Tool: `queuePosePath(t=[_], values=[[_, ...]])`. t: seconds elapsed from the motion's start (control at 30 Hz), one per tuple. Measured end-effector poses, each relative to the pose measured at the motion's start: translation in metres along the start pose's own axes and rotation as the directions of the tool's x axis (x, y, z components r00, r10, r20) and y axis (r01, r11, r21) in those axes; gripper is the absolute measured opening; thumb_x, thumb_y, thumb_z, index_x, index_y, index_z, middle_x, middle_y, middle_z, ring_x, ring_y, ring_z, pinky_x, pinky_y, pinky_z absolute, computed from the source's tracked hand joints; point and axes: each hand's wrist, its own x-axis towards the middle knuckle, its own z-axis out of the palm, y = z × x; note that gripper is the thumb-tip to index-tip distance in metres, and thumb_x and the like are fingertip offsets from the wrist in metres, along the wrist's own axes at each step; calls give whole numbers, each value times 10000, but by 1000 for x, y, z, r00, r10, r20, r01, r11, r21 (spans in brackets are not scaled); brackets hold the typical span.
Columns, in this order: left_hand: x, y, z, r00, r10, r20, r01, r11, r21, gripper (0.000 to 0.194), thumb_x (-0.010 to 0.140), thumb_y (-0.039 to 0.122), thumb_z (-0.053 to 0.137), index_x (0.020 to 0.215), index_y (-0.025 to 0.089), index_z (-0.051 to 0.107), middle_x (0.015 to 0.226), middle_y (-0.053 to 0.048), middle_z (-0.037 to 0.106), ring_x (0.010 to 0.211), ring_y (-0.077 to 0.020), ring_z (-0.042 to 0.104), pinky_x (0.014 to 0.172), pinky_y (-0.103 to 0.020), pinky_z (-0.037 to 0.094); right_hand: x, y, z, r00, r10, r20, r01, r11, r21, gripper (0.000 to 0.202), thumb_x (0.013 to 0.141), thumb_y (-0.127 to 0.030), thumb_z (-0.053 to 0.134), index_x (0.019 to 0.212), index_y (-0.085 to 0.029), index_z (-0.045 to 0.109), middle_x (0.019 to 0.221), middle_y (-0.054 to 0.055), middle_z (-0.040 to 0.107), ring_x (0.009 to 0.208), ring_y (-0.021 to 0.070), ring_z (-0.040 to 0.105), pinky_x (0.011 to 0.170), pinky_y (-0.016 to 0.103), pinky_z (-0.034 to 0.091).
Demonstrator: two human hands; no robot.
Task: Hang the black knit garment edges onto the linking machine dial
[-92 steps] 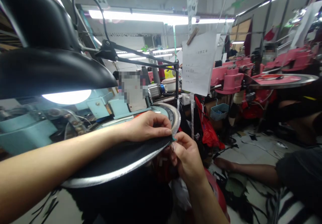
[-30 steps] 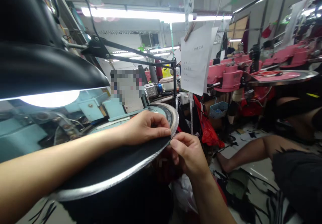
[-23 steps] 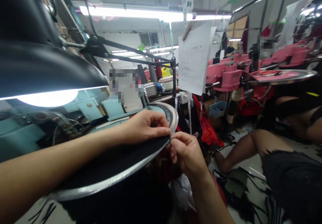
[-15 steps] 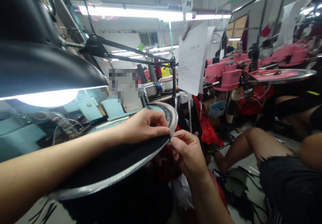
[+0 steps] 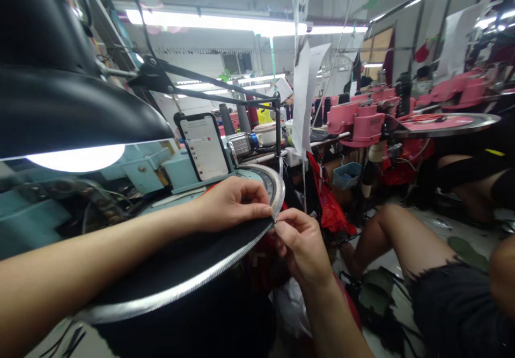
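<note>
— How's your grip?
— Your left hand [image 5: 237,202] pinches the edge of the black fabric [image 5: 205,245] near the center of the frame. Your right hand [image 5: 300,242] has thumb and forefinger pressed together just beside it; what's between them is too small to tell.
— What stands around you?
— The black lamp [image 5: 80,106] fills the upper left, above your left forearm. Behind your left hand, a phone [image 5: 202,146] leans on the pale-blue machine [image 5: 177,173]. Papers [image 5: 303,97] hang upper center-right; a co-worker's knee [image 5: 394,221] is at lower right, well apart from your right hand.
— And the edges?
— The toothed metal rim [image 5: 209,274] curves from lower left up to your fingertips, the fabric lying along its inner side. Some floor [image 5: 438,224] shows right of your right hand.
— Containers?
— The blue basket [image 5: 341,181], right of center, holds small items you can't make out. The red bag's [image 5: 333,216] contents are hidden.
</note>
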Motion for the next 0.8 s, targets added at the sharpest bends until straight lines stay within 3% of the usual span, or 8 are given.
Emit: queuePosePath(t=[0.33, 0.8], values=[[-1, -1, 0, 999, 50, 9, -49, 998, -36, 243, 853, 366, 662, 786, 133, 653, 707, 11, 634, 657, -108, 548, 607, -187, 432, 1, 2, -1, 1000, 24, -9, -25, 999, -28, 160, 736, -290, 793, 743, -158, 703, 491, -37, 587, 355, 37, 448, 356, 118, 331], [0, 0, 0, 1000, 4, 13, -3, 999, -51, 274, 851, 402, 666, 796, 134, 652, 717, -2, 651, 670, -123, 570, 616, -201, 447, 1, -3, 9, 994, 96, -48, -90, 991, 102, 218, 645, -320, 817, 703, -162, 677, 429, -61, 525, 333, 37, 383, 340, 130, 300]])
